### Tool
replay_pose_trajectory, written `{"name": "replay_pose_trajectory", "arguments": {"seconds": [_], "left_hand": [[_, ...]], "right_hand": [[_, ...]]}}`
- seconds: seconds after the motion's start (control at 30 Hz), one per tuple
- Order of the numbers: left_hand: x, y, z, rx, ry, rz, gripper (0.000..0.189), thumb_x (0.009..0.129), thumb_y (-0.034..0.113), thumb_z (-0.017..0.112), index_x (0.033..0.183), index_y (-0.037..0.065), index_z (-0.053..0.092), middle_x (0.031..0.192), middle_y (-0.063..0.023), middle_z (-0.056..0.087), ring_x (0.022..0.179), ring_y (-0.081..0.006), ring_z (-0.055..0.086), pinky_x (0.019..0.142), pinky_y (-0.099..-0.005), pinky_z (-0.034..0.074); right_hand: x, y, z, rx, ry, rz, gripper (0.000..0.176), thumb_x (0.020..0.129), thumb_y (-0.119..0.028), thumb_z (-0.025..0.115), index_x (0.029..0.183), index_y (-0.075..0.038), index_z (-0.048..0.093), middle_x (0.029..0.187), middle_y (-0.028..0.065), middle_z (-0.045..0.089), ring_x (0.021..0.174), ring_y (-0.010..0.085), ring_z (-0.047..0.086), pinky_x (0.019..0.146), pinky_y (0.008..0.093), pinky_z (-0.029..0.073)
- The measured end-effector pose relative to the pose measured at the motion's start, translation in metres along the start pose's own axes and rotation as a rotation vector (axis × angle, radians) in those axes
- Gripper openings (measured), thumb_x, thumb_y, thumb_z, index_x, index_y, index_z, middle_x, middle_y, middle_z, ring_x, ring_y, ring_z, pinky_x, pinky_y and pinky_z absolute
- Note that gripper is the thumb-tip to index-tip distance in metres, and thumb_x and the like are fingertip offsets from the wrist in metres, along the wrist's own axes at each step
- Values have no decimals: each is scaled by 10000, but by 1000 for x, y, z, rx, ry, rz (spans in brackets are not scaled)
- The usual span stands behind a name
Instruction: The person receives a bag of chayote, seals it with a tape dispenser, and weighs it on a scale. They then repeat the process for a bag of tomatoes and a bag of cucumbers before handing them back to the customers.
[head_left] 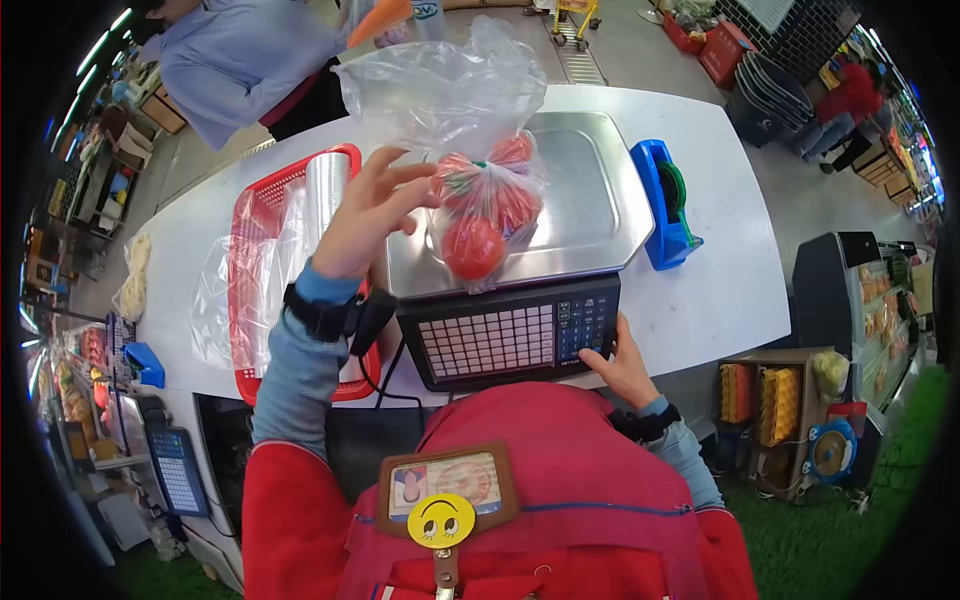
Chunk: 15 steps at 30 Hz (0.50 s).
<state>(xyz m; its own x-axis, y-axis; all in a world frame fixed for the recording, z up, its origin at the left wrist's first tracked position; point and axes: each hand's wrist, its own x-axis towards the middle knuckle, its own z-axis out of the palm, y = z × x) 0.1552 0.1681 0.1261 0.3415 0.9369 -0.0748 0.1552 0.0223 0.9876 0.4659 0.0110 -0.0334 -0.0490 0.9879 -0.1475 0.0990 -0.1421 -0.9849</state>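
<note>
A clear plastic bag of red tomatoes (473, 247), gathered and tied with green tape, rests on the metal scale plate (590, 200). Beside the bag, at its left, is my left hand (375, 210), its fingers apart and bent, close to the plastic. The loose top of the bag (440, 90) spreads out beyond the knot. My right hand (622, 368) lies at the right end of the scale's keypad (585, 325), thumb on the lower keys and fingers spread along the edge of the housing, holding nothing.
A red basket (245, 270) with a roll of clear bags stands left of the scale. A blue tape dispenser (660, 205) is at its right. Across the counter (725, 230) stands a person in a light blue top (240, 70).
</note>
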Motion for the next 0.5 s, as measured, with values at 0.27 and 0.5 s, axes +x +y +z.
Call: {"name": "replay_pose_trajectory", "arguments": {"seconds": [0.27, 0.5], "left_hand": [[-92, -58, -36, -11, 471, -26, 369, 862, 141, 535, 1209, 34, 471, 1111, -110, 551, 980, -150, 538, 719, -229, 430], [-153, -122, -17, 283, 741, -65, 283, 835, 72, 554, 1114, 28, 540, 1031, -55, 566, 955, -138, 529, 694, -242, 441]], "right_hand": [[3, -8, 10, -186, 46, 37, 746, 716, -99, 672, 1288, 54, 217, 1160, 189, 459, 1057, 236, 483, 903, 317, 393], [0, 0, 21, -491, 169, -123, 884, 662, -143, 727, 1307, 49, 154, 1154, 197, 440, 1034, 261, 492, 882, 332, 407]]}}
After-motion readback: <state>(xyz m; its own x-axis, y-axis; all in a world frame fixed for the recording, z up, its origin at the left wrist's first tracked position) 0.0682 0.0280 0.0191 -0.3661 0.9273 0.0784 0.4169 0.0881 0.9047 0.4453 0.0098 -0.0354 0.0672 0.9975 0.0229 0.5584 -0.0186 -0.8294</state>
